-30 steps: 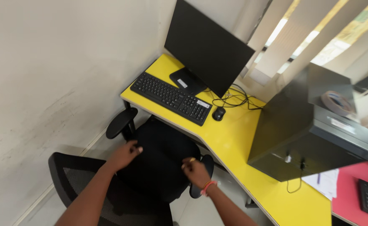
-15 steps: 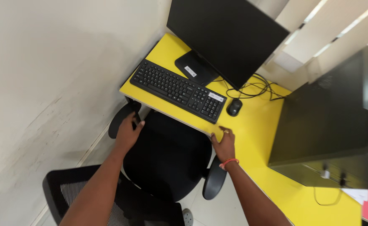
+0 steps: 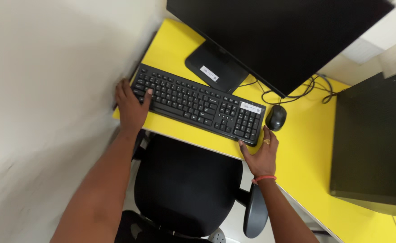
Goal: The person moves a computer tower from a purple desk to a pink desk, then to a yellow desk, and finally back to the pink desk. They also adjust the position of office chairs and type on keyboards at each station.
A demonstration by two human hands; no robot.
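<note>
Both my hands are off the chair now. Half a second back my left gripped the chair's armrest and my right lay on the desk edge; a full second back both were over the seat.

My left hand (image 3: 130, 108): on the left end of the black keyboard (image 3: 198, 104), at about 9 o'clock from its middle. Palm lies on the yellow desk (image 3: 306, 148) edge, thumb on the outer keys, fingers curled round the short end, a loose hold more than a clench.

Keyboard: lies slantwise on the desk, left end toward 10 o'clock, right end toward 4 o'clock. Full-size, flat, matte black, number pad at the right end with a pale sticker above it. Just short of the monitor's stand base (image 3: 215, 72), which sits at 12 o'clock from it.

Monitor (image 3: 279, 36): dark screen, fills the top of view, nearer than before.

My right hand (image 3: 261, 155): at the keyboard's lower right corner, about 5 o'clock. Fingers spread, tips touching the front corner, palm flat on the desk, grasping nothing. Ring on one finger, orange band (image 3: 263, 178) at the wrist.

Black mouse (image 3: 276, 118): at 1 o'clock from my right hand, just beside the keyboard's right end, untouched. Cables (image 3: 317, 86) tangle behind it.

Black chair seat (image 3: 186, 189): under the desk edge at 6 o'clock, between my forearms.

Dark computer case (image 3: 375, 144): far right, 3 o'clock.
</note>
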